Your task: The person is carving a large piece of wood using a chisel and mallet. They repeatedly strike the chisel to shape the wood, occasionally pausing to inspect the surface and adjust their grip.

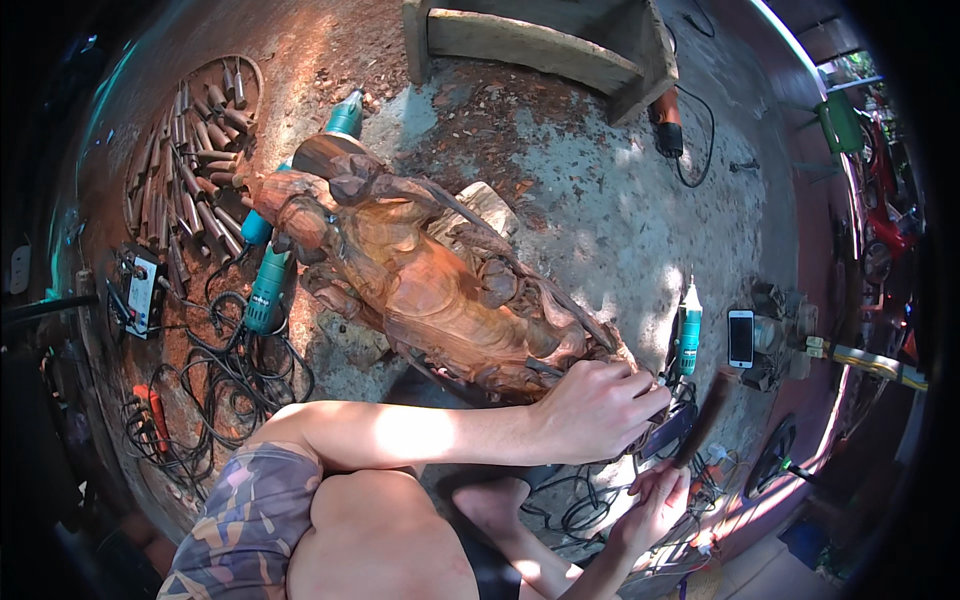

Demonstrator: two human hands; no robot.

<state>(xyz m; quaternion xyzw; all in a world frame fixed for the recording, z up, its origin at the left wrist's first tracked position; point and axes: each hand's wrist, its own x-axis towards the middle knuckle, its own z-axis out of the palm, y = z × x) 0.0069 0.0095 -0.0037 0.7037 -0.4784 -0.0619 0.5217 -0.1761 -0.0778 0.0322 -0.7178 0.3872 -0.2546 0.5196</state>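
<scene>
A large reddish-brown wood carving of a figure [425, 290] lies aslant across the middle, its surface cut into deep folds and rounded forms. My left hand [605, 410] is closed in a fist at the carving's near right end; whatever its fingers hold is hidden. Lower right, my right hand [660, 500] grips a dark, round wooden stick [708, 415], which points up and away from the hand. The stick is apart from the carving. Just beyond my left hand, a dark object [668, 432] shows only partly, and I cannot tell its kind.
Many chisels [195, 170] lie in a round tray at the far left. Teal power tools [268, 290] rest by the carving, another teal tool [689, 335] to its right. Also around are tangled cables [215, 390], a white phone [740, 338], a wooden bench [530, 45] and an orange-black tool [666, 125].
</scene>
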